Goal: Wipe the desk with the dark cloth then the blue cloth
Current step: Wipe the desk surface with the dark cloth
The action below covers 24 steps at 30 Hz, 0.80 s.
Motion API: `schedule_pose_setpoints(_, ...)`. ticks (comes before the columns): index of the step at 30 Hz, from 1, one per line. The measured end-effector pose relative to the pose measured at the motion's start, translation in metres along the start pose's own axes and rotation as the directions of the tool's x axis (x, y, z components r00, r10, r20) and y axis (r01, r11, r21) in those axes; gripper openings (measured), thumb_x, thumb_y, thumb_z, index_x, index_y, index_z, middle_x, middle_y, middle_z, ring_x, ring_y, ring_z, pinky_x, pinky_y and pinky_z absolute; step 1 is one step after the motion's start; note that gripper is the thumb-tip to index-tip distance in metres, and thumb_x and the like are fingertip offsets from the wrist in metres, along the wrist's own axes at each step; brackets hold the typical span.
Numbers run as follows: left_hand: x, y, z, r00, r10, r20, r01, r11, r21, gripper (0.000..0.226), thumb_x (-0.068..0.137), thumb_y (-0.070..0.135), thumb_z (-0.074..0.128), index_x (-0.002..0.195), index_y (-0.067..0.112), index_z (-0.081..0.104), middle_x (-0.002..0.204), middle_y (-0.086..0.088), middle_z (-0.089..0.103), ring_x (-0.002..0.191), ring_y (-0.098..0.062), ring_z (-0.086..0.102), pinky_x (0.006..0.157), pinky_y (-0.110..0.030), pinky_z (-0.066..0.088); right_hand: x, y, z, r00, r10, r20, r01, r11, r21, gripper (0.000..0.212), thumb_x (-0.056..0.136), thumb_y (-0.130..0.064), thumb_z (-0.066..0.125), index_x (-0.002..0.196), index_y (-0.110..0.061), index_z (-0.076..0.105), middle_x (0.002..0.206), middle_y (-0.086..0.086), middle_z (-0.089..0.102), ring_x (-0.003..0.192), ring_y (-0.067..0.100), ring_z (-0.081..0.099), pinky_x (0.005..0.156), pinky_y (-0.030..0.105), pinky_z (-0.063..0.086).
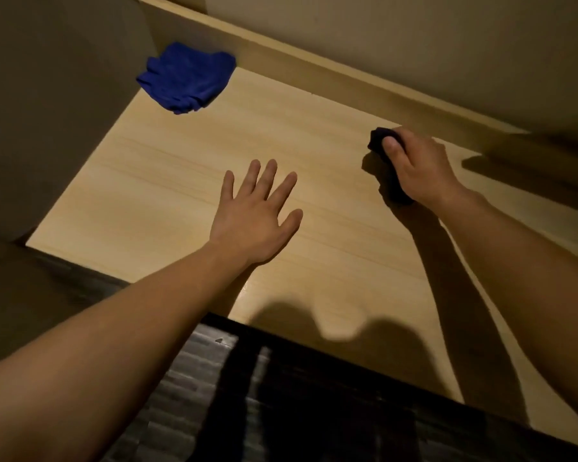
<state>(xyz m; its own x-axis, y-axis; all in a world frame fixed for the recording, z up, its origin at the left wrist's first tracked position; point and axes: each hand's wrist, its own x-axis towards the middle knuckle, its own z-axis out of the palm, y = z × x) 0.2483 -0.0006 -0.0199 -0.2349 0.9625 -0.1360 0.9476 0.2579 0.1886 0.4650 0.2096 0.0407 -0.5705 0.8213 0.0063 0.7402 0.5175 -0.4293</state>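
Observation:
A light wooden desk fills the middle of the head view. My right hand presses a bunched dark cloth onto the desk near its back right; most of the cloth is hidden under the palm, with a dark end sticking out below the wrist. My left hand lies flat on the desk centre, fingers spread, holding nothing. A crumpled blue cloth rests in the far left corner of the desk, well away from both hands.
A raised wooden ledge runs along the desk's back edge below the wall. A wall panel borders the left side. Dark floor lies below the desk's front edge. Shadows of my arms fall on the near desk.

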Motion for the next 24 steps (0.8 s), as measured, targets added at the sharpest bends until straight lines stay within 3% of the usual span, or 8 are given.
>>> schedule_pose_setpoints(4, 0.001, 0.000, 0.001, 1.000, -0.021, -0.015, 0.021, 1.000, 0.000, 0.072, 0.105, 0.071, 0.015, 0.170, 0.043, 0.003, 0.180, 0.002, -0.006, 0.165, -0.022, -0.013, 0.130, -0.059, -0.007, 0.046, 0.034, 0.007, 0.996, -0.067, 0.058, 0.078, 0.975, -0.210, 0.047, 0.110, -0.046, 0.032, 0.142, -0.022, 0.056, 0.145, 0.010, 0.057, 0.138, 0.036, 0.044, 0.106, 0.058, 0.035)
schedule_pose_setpoints(8, 0.001, 0.000, 0.003, 0.999, -0.032, -0.024, 0.032, 0.999, 0.014, 0.071, 0.105, 0.071, 0.016, 0.170, 0.044, 0.005, 0.180, 0.003, -0.005, 0.165, -0.021, -0.012, 0.131, -0.058, -0.004, 0.050, 0.054, 0.022, 0.987, -0.068, 0.146, 0.101, 0.966, -0.238, 0.053, 0.109, -0.051, 0.032, 0.160, -0.036, 0.032, 0.171, -0.001, 0.025, 0.156, 0.026, 0.021, 0.116, 0.059, 0.023)
schedule_pose_setpoints(11, 0.001, 0.000, 0.002, 0.999, -0.041, -0.015, 0.041, 0.999, 0.030, 0.071, 0.105, 0.071, 0.015, 0.170, 0.044, 0.004, 0.180, 0.004, -0.007, 0.165, -0.020, -0.013, 0.131, -0.058, -0.003, 0.045, 0.056, 0.025, 0.986, -0.063, 0.154, 0.096, 0.971, -0.218, 0.056, 0.107, -0.057, 0.026, 0.161, -0.042, 0.024, 0.173, -0.009, 0.015, 0.159, 0.018, 0.010, 0.119, 0.059, 0.013)
schedule_pose_setpoints(15, 0.002, 0.000, 0.001, 0.999, -0.043, -0.011, 0.044, 0.998, 0.041, 0.071, 0.105, 0.072, 0.014, 0.170, 0.045, 0.002, 0.180, 0.005, -0.007, 0.165, -0.020, -0.013, 0.131, -0.058, -0.003, 0.036, 0.053, 0.027, 0.974, -0.079, 0.211, 0.131, 0.961, -0.244, 0.058, 0.106, -0.061, 0.020, 0.162, -0.045, 0.018, 0.174, -0.012, 0.009, 0.160, 0.021, 0.002, 0.120, 0.067, 0.005)
schedule_pose_setpoints(24, 0.002, 0.000, -0.002, 0.999, -0.050, 0.012, 0.050, 0.998, 0.035, 0.072, 0.104, 0.072, 0.012, 0.169, 0.045, 0.000, 0.180, 0.004, -0.009, 0.165, -0.020, -0.014, 0.131, -0.058, -0.004, -0.029, 0.026, 0.042, 0.945, -0.178, 0.276, 0.252, 0.931, -0.264, 0.058, 0.106, -0.058, 0.020, 0.163, -0.043, 0.015, 0.173, -0.012, 0.012, 0.160, 0.024, 0.003, 0.122, 0.064, 0.010)
